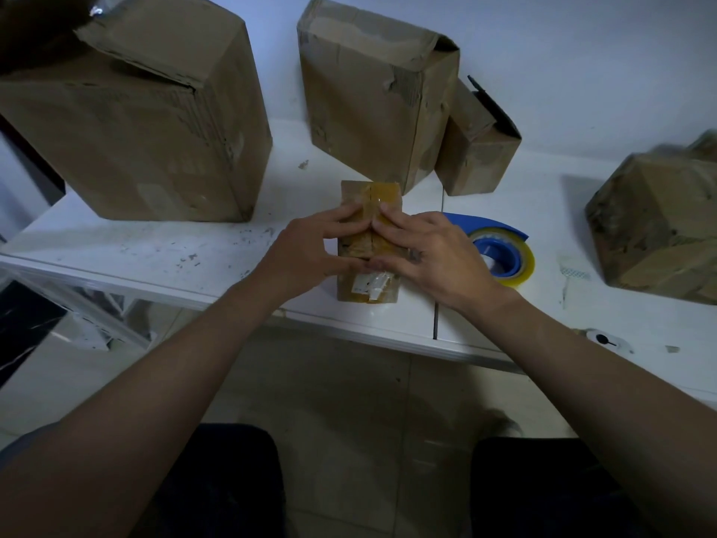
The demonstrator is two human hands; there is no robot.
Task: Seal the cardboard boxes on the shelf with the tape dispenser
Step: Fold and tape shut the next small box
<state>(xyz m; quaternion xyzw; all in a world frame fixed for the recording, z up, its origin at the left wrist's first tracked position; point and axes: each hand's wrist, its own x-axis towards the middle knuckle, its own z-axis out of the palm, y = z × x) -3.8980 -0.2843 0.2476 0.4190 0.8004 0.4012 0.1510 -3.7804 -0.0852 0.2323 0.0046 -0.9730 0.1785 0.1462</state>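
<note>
White scuffed shelf (155, 242) against pale wall (582, 52), beige tile floor (349, 401) below. Left hand (310, 244) and right hand (430, 254) flat-fingered, pressing small taped brown cardboard box (382, 192) near front edge; blue tape dispenser (500, 254) just beside.

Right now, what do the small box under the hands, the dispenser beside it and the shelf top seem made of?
Small box: matte brown cardboard, its top seam under glossy yellowish tape. Dispenser: smooth blue body, probably plastic; its tape roll is shiny, translucent yellow film. Shelf top: smooth white surface with dark scuffs, perhaps laminate or painted board; the look leaves it open.
</note>
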